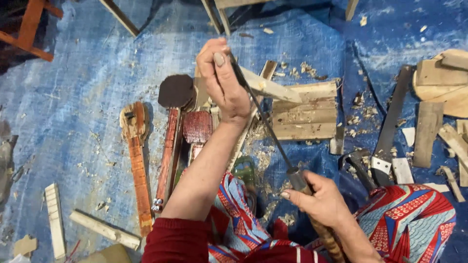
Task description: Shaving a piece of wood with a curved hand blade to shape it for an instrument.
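In the head view, the left hand [222, 80] was closed around the far tip of a long dark metal file [265, 122], which ran slantwise toward the near right. The right hand [321, 202] gripped its striped wooden handle [324, 236], whose near end was cut off by the frame's lower edge. The file crossed a pale wooden strip [270, 87]; the left hand hid how that strip was held. Just right of it lay a block of stacked boards [304, 109] on the blue tarp [73, 97]. To the left lay a reddish instrument neck [138, 160] and further reddish carved pieces, partly hidden by the left forearm. A saw [387, 134] lay to the right among wood shavings. Patterned cloth covered the knees.
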